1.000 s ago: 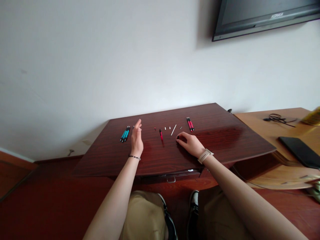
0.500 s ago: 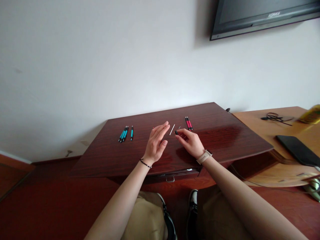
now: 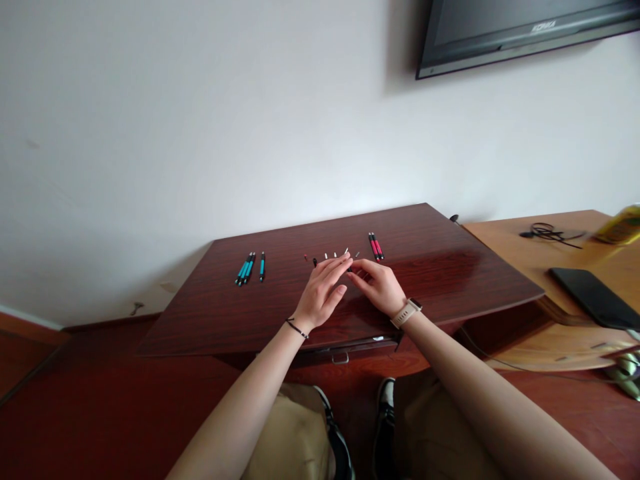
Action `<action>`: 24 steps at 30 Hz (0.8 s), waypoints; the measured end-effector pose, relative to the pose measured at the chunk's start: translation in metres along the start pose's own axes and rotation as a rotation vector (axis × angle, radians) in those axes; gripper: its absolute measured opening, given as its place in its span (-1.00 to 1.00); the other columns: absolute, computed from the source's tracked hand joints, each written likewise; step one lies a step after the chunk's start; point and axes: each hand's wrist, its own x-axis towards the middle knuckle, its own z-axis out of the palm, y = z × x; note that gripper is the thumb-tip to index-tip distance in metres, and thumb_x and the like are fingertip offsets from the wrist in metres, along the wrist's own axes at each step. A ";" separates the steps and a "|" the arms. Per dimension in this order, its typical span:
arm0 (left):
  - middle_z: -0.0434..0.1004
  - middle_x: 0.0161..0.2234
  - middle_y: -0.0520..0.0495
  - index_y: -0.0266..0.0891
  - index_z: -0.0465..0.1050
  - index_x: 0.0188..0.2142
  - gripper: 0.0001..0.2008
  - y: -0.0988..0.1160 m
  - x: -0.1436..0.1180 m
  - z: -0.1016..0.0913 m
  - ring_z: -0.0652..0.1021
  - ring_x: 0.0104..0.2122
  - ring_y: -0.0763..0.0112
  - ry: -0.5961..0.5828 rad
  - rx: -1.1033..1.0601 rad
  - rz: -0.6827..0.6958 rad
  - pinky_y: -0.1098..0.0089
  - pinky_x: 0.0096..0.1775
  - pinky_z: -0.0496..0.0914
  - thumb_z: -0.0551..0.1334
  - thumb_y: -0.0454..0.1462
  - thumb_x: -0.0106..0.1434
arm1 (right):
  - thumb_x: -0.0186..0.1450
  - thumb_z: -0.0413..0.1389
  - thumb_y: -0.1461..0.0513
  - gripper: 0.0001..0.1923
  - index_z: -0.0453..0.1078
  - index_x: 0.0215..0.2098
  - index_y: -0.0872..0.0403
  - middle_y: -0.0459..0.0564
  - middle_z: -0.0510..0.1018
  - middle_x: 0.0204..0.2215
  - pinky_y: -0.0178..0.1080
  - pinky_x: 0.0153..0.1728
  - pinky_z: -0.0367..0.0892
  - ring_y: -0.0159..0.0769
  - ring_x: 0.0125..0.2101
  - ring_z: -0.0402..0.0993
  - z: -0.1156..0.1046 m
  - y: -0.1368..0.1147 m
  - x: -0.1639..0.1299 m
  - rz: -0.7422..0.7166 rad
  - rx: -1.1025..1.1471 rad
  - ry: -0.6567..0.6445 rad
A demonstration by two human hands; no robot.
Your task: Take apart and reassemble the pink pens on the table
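My right hand (image 3: 381, 288) pinches a small black pen part (image 3: 350, 270) between thumb and fingertips. Beside it, my left hand (image 3: 320, 293) is open, its fingers stretched out and the thumb apart. Its fingertips reach over to the right fingertips; whether they touch the part, I cannot tell. Just beyond the hands lie loose pen pieces: a small red one (image 3: 306, 257), a black one (image 3: 315, 262), white bits (image 3: 326, 256), a slim white refill (image 3: 346, 251) partly covered by the left fingers, and a thin grey piece (image 3: 357, 254).
Several teal pens (image 3: 245, 269) lie at the left of the dark wooden table (image 3: 290, 327), with a single teal pen (image 3: 263, 267) beside them. Pink pens (image 3: 376, 247) lie to the right. A lighter desk (image 3: 510, 243) holds a black flat device (image 3: 590, 297) and a coiled cable (image 3: 550, 232).
My left hand has moved right until its fingertips meet the area of my right fingertips. Small pieces behind it came into sight, while the refill became partly covered.
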 end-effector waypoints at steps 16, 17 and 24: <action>0.30 0.47 -0.12 0.04 0.16 0.53 -0.44 -0.003 0.000 0.004 0.37 0.41 0.07 -0.006 -0.023 -0.037 -0.11 0.42 0.26 0.06 -0.08 0.60 | 0.50 0.16 0.04 -0.74 0.56 0.01 -0.01 0.01 0.68 -0.22 -0.19 -0.19 0.47 -0.21 -0.30 0.58 0.000 0.003 0.001 -0.006 -0.032 -0.008; 0.30 0.46 -0.12 0.04 0.17 0.52 -0.44 -0.003 0.000 0.004 0.37 0.42 0.07 -0.007 -0.025 -0.038 -0.11 0.42 0.27 0.06 -0.07 0.60 | 0.50 0.16 0.04 -0.74 0.57 0.01 -0.01 0.01 0.68 -0.22 -0.19 -0.19 0.47 -0.20 -0.30 0.58 0.000 0.004 0.001 -0.004 -0.037 -0.009; 0.35 0.44 -0.12 0.01 0.22 0.50 -0.46 -0.007 -0.001 0.005 0.38 0.41 0.09 -0.010 -0.082 -0.080 -0.10 0.43 0.27 0.08 -0.07 0.60 | 0.53 0.13 0.06 -0.74 0.59 0.01 -0.02 0.03 0.64 -0.23 -0.18 -0.18 0.48 -0.18 -0.29 0.57 -0.002 0.005 0.001 -0.017 -0.089 0.037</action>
